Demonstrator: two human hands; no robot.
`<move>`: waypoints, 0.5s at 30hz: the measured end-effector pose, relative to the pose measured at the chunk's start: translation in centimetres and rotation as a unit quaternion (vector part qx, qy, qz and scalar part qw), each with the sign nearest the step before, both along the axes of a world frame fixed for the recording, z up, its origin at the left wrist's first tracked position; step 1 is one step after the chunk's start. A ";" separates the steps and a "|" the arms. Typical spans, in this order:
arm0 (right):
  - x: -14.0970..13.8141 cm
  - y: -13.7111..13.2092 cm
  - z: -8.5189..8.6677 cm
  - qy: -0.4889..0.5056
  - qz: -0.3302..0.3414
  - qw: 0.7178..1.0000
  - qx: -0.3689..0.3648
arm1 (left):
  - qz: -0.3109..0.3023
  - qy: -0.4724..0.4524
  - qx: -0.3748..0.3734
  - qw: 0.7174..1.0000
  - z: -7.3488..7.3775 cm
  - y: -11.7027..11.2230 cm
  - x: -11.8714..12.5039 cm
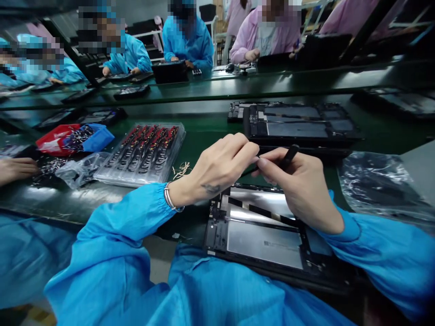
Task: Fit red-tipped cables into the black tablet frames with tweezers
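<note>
The opened tablet (pixel 265 240) lies at the near edge of the desk (pixel 204 136), directly under both hands, so its bare insides face up within easy reach. The right hand (pixel 299 190) grips a thin black tool (pixel 288 156) like a pen. The left hand (pixel 214 172) pinches its fingertips closed on the tool's tip, apparently to steady it. A clear tray of small parts (pixel 142 154) sits near the left hand, and a stack of tablets (pixel 299 124) lies beyond.
</note>
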State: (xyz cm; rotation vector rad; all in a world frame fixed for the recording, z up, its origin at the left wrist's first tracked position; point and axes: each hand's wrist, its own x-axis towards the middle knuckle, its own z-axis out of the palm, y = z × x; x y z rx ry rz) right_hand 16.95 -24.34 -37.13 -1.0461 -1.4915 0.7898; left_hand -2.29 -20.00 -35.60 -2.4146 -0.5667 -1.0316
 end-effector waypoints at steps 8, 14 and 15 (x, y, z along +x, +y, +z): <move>-0.4 -0.2 0.1 -0.015 -0.005 0.999 0.033 | 0.026 0.024 0.064 0.997 0.0 -0.6 0.0; -0.5 -0.4 0.1 -0.036 -0.001 0.997 0.061 | 0.027 0.034 0.092 0.995 0.1 -0.8 0.4; -0.6 -0.6 0.2 -0.044 0.002 0.997 0.063 | 0.030 0.038 0.088 0.995 0.2 -1.0 0.4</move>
